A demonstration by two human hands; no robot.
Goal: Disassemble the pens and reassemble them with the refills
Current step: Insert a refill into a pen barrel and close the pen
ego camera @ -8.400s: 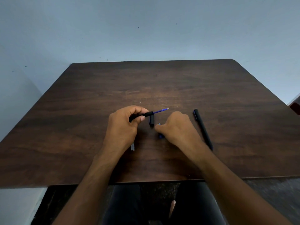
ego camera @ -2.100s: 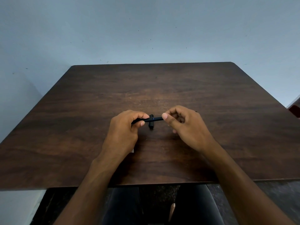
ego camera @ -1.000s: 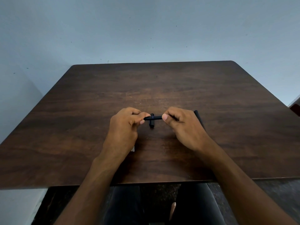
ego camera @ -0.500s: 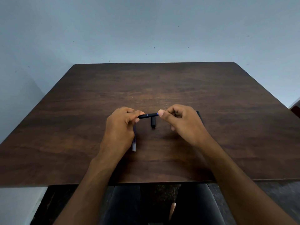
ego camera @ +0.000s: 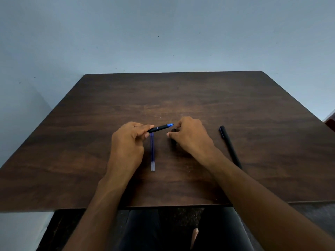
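At frame centre, my left hand pinches the black pen, blue tip up-right, while my right hand closes on a dark cap; two refills lie between on the table.

Both forearms bare to the frame edge, no sleeves, no watch, rings or bands seen. Left hand & right hand: bare, short plain nails on visible fingers. Legs in dark, near-black trousers below bench edge; fabric detail too dim to tell.
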